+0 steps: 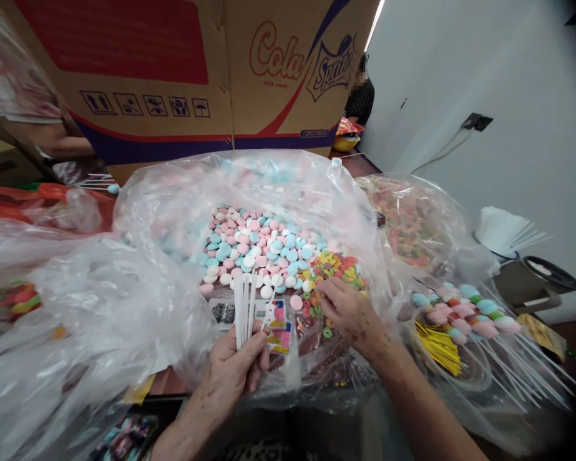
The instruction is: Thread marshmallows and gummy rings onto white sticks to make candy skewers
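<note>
Upright in my left hand (242,358) is a bunch of thin white sticks (241,307), with the fingers closed round their lower ends. My right hand (343,310) is over a pile of small ring-shaped candies (336,266) in yellow, green and orange. Its fingers are bent together at the pile, and what they pinch, if anything, is hidden. Beyond both hands, pink, blue and white round candies (252,243) spill from a large clear plastic bag (288,169). Small printed packets (279,336) lie behind my left hand.
A big cardboard box (278,77) stands behind the candies. To the right are a bag of gummy candies (413,221), finished candy skewers (465,310) and gold twist ties (439,349) in a clear tub. Crumpled plastic bags (110,294) cover the left. Other people are partly visible behind.
</note>
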Motion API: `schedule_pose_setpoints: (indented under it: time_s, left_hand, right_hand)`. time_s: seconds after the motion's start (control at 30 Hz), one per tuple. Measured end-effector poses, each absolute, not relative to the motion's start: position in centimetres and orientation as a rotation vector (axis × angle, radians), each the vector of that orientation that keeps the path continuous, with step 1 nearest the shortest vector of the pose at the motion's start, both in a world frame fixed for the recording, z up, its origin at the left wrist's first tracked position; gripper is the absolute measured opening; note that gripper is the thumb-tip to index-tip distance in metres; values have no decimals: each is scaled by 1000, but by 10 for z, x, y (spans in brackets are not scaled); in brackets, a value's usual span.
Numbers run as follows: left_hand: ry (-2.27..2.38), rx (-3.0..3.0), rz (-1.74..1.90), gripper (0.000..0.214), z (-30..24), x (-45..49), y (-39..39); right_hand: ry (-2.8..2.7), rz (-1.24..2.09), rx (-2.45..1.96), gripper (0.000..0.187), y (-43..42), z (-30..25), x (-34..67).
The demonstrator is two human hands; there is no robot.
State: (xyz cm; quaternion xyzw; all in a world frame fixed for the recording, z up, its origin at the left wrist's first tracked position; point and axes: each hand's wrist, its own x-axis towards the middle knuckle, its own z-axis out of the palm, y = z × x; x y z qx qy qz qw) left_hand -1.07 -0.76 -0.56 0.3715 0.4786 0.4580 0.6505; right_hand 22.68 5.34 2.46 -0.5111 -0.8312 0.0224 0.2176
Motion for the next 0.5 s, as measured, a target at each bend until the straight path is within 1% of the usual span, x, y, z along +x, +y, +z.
schedule_pose_setpoints:
  time_s: [0.23,0.37,0.5]
  left_hand:
    - [1122,832,1020,38,-3,-9,-7]
    - [1168,821,1005,38,4,-6,-6]
    - [1188,804,1013,39,8,-5,-6]
  right_hand:
    - [-2461,-20,-1305,15,39,19,224]
    - [-2477,-128,-1397,13,35,13,216]
    - [-2398,-49,-1370,14,33,8,212]
